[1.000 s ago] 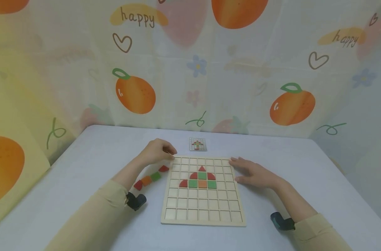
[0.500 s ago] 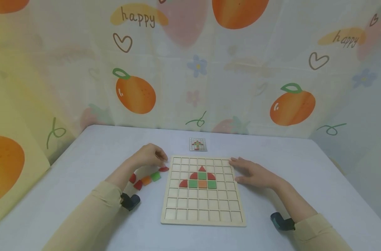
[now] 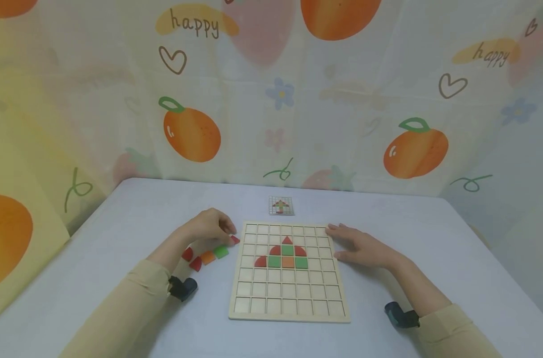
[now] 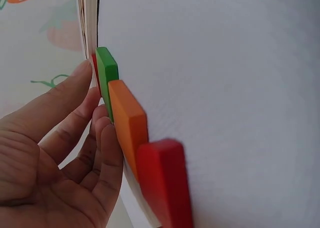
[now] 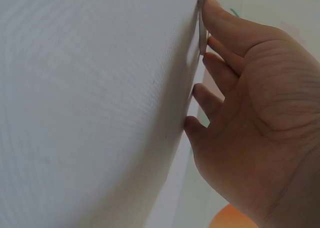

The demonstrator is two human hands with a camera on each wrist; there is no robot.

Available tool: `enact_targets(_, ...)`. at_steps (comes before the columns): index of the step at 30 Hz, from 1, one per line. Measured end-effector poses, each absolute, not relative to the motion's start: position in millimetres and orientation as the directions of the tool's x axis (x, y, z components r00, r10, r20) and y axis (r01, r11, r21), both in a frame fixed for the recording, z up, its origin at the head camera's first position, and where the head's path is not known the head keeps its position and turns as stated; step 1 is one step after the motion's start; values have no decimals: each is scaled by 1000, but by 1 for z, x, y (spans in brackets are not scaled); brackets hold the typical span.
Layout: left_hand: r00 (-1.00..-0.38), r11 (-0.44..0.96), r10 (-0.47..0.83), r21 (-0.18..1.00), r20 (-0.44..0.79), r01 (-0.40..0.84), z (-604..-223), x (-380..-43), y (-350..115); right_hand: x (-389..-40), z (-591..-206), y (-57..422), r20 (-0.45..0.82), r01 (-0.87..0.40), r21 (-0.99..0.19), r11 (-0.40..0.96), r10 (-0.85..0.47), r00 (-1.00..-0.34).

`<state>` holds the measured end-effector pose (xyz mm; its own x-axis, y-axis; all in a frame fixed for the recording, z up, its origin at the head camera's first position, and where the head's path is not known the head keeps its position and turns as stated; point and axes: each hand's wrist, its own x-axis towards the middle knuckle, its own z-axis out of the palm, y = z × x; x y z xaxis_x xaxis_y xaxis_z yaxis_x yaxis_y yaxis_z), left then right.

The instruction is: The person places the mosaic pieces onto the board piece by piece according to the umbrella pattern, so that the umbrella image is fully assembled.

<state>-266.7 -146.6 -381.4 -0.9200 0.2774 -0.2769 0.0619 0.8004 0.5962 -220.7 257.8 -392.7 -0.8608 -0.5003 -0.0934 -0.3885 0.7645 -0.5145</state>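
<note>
In the head view my left hand [image 3: 210, 224] is low at the board's upper left edge, thumb and fingers bent round a small red tile [image 3: 236, 239] that it pinches; the thumb hides part of the tile. Seen from the left wrist, the thumb tip lies right against that red tile [image 4: 95, 73]. The pale wooden grid board [image 3: 289, 298] lies flat. In its cells sit a red triangle [image 3: 287, 240], green squares [image 3: 274, 261], an orange square [image 3: 288, 261] and red rounded tiles [image 3: 261, 261]. My right hand [image 3: 362, 247] rests at the board's right edge, fingers extended.
Left of the board, loose tiles lie in a slanting row: a green one [image 3: 221, 251], an orange one [image 3: 207, 257] and a red one [image 3: 195, 264], with another red tile [image 3: 188, 254] beside them. A small pattern card [image 3: 281, 205] lies behind the board on the white table [image 3: 119, 219].
My left hand has come away from the board's upper left corner, moving left and toward me, down to the red tile. The right hand and the tiles on the board stay put.
</note>
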Motion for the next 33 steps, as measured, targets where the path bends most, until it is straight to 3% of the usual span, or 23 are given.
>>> enact_targets(33,-927,779,323,609,-192,145,-383,-262,-147,-224,-397,260,-90,-391,-523,758,-505,-858)
